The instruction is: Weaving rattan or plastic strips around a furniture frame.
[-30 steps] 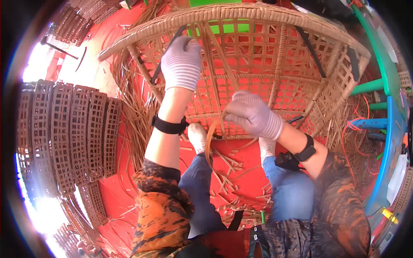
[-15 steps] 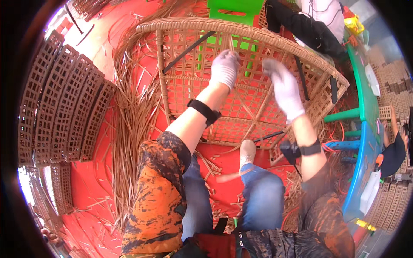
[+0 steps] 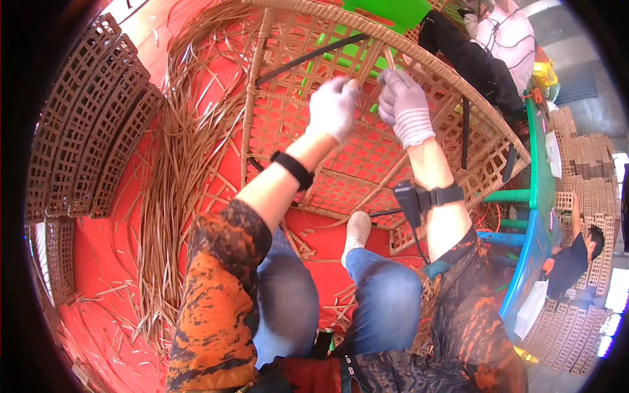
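A wide woven wicker panel (image 3: 262,105), open-grid with a thick braided rim, leans in front of me over the red floor. Both my hands wear pale knit gloves and are raised in front of it. My right hand (image 3: 405,108) pinches a thin rattan strip (image 3: 389,59) that stands up from its fingertips toward the braided rim. Beside it, a small gap away, my left hand (image 3: 333,108) is closed with its fingers curled. Whatever lies between those fingers, if anything, is hidden. Dark straps (image 3: 308,59) cross the panel's lattice.
Long loose rattan strips (image 3: 167,216) pile on the red floor covering (image 3: 105,262) left of the panel. Stacked woven panels (image 3: 85,124) stand farther left. A green chair (image 3: 386,13) is behind the panel. A green-and-blue table edge (image 3: 540,164) runs along the right, with another person (image 3: 570,265) beyond.
My right hand has moved left from its blurred, apart position and now pinches the strip by the rim. My left hand has come off it. The view has shifted.
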A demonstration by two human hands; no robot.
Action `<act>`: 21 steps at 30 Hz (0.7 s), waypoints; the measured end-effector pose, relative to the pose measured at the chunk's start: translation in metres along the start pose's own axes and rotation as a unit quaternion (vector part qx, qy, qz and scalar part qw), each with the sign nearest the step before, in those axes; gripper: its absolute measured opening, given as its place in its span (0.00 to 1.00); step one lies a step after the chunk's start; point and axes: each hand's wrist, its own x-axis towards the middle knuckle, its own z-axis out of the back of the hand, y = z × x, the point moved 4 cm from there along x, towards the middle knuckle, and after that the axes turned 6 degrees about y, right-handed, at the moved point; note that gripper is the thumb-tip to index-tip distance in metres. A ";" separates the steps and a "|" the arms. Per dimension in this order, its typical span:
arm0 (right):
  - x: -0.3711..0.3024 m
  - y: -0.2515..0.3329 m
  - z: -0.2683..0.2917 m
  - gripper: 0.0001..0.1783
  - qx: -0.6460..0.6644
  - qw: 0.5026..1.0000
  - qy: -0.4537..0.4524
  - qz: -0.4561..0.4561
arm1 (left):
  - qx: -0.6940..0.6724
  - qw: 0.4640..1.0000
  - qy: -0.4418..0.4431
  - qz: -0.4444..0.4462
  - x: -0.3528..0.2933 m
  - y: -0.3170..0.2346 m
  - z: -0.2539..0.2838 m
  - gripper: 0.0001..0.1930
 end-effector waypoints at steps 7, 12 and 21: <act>-0.012 0.002 0.008 0.08 -0.051 0.997 -0.033 0.051 | 0.398 0.917 -0.015 -0.012 0.049 -0.036 -0.030 0.19; -0.010 -0.002 0.015 0.07 -0.075 0.994 -0.040 0.075 | 0.439 0.897 -0.040 -0.035 0.048 -0.044 -0.037 0.18; -0.011 -0.006 0.025 0.12 -0.180 0.978 -0.014 0.106 | 0.495 0.864 -0.080 -0.044 0.054 -0.047 -0.038 0.18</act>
